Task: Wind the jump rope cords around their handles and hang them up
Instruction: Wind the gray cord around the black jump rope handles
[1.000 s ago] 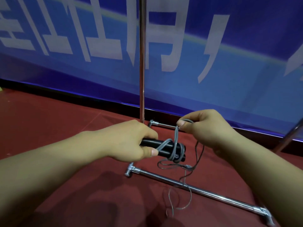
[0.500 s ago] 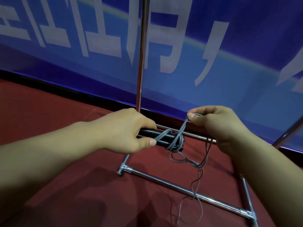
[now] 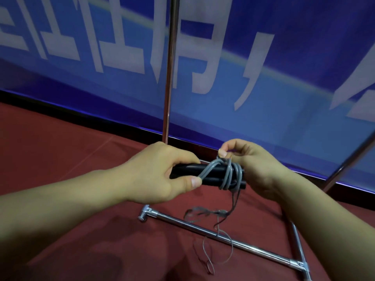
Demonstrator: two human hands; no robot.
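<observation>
A: Why is the left hand (image 3: 162, 179) clamped so hard on those handles (image 3: 194, 175)?

B: It's gripping the two black handles side by side, level, thumb pressing the grey cord (image 3: 225, 175) flat against them. I'd guess that's to stop the wraps from slipping loose while the other hand works.

A: And the right hand (image 3: 249, 165)?

B: It's pinching the cord between thumb and forefinger, just above the far end of the handles, close to the coils. Holding it that near probably keeps each turn snug.

A: So where's the rope exactly?

B: In mid-air between both hands, in front of the person. Several turns sit bunched near the right end of the handles. The rest trails down as a thin loose tail (image 3: 219, 240), crossing the chrome bar (image 3: 213, 234) of the rack's base and ending in loops on the red floor (image 3: 60, 159).

A: Plenty left to wind, then.

B: Looks that way to me. The upright pole (image 3: 169, 78) of the rack stands right behind, before the blue banner (image 3: 284, 88), so hanging should be a short reach once winding's done. I can't see any hook from here.
</observation>
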